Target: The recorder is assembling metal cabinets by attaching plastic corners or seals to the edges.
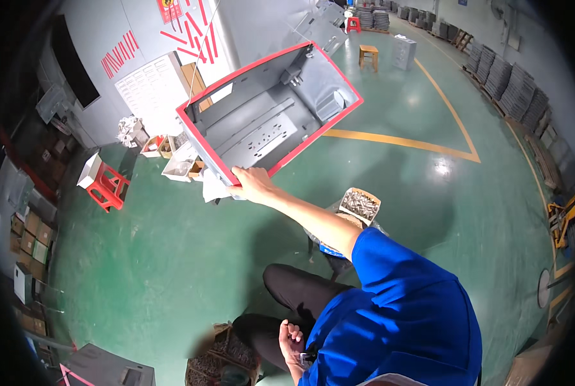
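A grey metal enclosure box (236, 138), its open side edged in red, hangs tilted at the upper middle, with thin cords running up from its corners. My right hand (255, 185) is closed round the near-left corner of its rim, the arm stretched out. Inside the box are a perforated plate (262, 141) and small fittings at the far end. My left hand (291, 340) rests low by my thigh, fingers curled in, and nothing shows in them. Below my right forearm stands an open carton of small metal parts (361, 204).
A red stool (107, 186) with a white box on it stands at left. Bins of parts (181, 162) sit by the wall. At the bottom are a basket of small dark parts (223, 360) and a grey case (110, 367). A wooden stool (368, 55) is farther off.
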A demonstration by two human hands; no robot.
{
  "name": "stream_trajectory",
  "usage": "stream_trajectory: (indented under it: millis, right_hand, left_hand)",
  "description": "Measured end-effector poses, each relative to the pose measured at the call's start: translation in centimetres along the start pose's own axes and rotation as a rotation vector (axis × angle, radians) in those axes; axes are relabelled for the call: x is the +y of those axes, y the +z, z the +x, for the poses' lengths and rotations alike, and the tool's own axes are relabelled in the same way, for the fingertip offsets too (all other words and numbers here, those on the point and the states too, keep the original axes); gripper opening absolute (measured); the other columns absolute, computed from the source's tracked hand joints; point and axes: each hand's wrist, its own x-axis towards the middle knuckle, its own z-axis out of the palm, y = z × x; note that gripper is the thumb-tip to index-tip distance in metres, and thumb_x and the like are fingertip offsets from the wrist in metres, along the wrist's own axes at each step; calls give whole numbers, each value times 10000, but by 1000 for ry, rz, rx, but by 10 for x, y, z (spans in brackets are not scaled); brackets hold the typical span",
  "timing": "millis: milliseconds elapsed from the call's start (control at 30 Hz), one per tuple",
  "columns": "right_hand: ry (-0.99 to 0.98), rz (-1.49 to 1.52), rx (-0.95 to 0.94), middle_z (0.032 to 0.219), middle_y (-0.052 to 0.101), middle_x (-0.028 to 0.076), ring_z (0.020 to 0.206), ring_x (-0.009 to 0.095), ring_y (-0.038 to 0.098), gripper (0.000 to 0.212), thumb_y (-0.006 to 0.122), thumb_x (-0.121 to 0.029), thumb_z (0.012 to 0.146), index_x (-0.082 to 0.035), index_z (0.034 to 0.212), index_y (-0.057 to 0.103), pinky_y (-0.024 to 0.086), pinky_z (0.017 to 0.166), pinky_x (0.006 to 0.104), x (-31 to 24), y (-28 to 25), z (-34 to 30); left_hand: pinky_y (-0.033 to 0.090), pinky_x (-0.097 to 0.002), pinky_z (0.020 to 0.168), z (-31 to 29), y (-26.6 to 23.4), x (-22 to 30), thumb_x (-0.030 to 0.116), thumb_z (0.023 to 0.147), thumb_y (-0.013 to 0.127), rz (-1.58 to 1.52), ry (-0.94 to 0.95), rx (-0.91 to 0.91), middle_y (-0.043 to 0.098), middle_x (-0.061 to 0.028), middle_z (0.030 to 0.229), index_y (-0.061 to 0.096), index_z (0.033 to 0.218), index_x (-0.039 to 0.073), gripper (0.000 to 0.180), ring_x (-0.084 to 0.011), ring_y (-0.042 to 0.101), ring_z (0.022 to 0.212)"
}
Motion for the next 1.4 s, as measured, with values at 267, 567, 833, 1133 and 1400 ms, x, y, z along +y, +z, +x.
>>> stream_trajectory:
  millis: [267, 567, 833, 1133, 1400]
  right_hand:
    - [1, 16, 60, 675, 615, 162, 642, 336, 616, 345, 664, -327, 723, -20, 820, 540, 483, 590, 421, -1, 10, -1]
    - [5, 56, 69, 577, 589, 121, 570, 305, 606, 388, 613, -431, 782, -55, 708, 553, 465, 543, 408, 0, -26, -32]
    - [91, 123, -35, 603, 561, 183, 633, 361, 585, 468, 476, -427, 882, -24, 669, 583, 431, 579, 431, 10, -67, -64]
    - [220, 17, -77, 720, 588, 264, 761, 385, 589, 657, 415, -530, 878, 96, 747, 567, 420, 730, 435, 51, -105, -86]
    - [238, 196, 1, 612, 445, 89, 658, 145, 428, 584, 373, -483, 928, 59, 725, 450, 369, 646, 364, 123, -113, -78]
  left_hand:
    - [353, -233, 510, 7, -2, 0, 220, 890, 532, 155, 11, 33, 560, -29, 805, 563, 1054, 48, 239, -101, 436, 610]
    - [344, -198, 501, -1, 19, 3, 170, 897, 509, 305, -3, 70, 567, -20, 776, 567, 1023, 44, 187, -78, 423, 564]
    - [341, -178, 462, -2, 9, -1, 178, 872, 531, 279, 59, 79, 572, -25, 780, 578, 965, 38, 174, -73, 435, 557]
    - [337, -195, 439, 6, -4, -3, 89, 849, 478, 174, 32, 52, 565, -53, 777, 569, 974, 11, 173, -86, 439, 546]
    - [340, -196, 430, 3, 2, 0, 47, 870, 458, 189, 2, 43, 586, -73, 801, 570, 989, 5, 169, -80, 423, 515]
